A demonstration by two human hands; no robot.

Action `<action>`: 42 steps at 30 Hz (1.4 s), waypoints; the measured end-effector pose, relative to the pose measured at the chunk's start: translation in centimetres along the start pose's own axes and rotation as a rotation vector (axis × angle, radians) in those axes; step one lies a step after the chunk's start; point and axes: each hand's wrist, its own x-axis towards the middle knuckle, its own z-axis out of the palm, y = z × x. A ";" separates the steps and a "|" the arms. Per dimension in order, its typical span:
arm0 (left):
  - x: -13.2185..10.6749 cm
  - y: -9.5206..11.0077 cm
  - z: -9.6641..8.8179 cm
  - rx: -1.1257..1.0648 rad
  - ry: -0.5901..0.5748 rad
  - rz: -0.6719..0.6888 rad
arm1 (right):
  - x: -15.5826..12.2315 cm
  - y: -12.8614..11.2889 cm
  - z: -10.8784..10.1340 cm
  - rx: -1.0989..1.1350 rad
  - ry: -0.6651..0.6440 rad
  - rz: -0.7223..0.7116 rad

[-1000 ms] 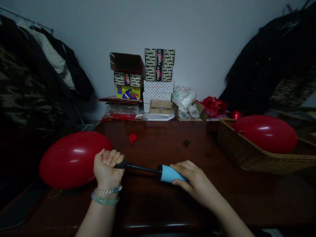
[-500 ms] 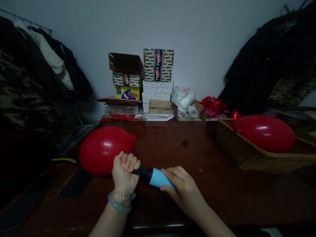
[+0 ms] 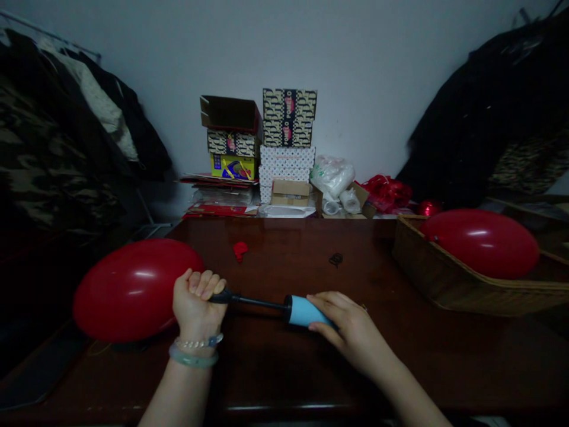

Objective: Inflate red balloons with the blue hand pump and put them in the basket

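Observation:
My left hand (image 3: 198, 302) is closed in a fist around the black end piece of a hand balloon pump. Its fingers also hide the near end of a large inflated red balloon (image 3: 133, 290), so I cannot see how the two join. A thin black rod runs from that fist to the light blue barrel of the balloon pump (image 3: 306, 312). Wrapped over the barrel's far end is my right hand (image 3: 351, 326). Beyond my left hand a small limp red balloon (image 3: 240, 250) lies on the dark wooden table (image 3: 275, 373).
A wicker basket (image 3: 471, 290) holding another inflated red balloon (image 3: 482, 243) stands on the right. Dark bands (image 3: 336, 260) lie mid-table. Along the back wall are stacked boxes (image 3: 288, 118) and plastic bags (image 3: 333, 178). Clothes (image 3: 102, 112) hang at both sides.
My left hand has moved left and my right hand slightly right, drawing the pump's rod out of the barrel. The left balloon has shifted left and looks larger, uncovering the limp balloon.

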 end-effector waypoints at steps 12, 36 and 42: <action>-2.3 -4.4 0.9 0.025 0.041 -0.139 | -0.2 -2.0 2.7 0.056 0.073 -0.042; -1.4 -3.3 0.3 0.011 0.023 -0.109 | -0.2 -1.5 1.6 -0.004 0.009 -0.014; -2.7 -5.5 0.8 0.095 0.019 -0.160 | -0.3 -2.3 2.7 0.029 0.034 -0.035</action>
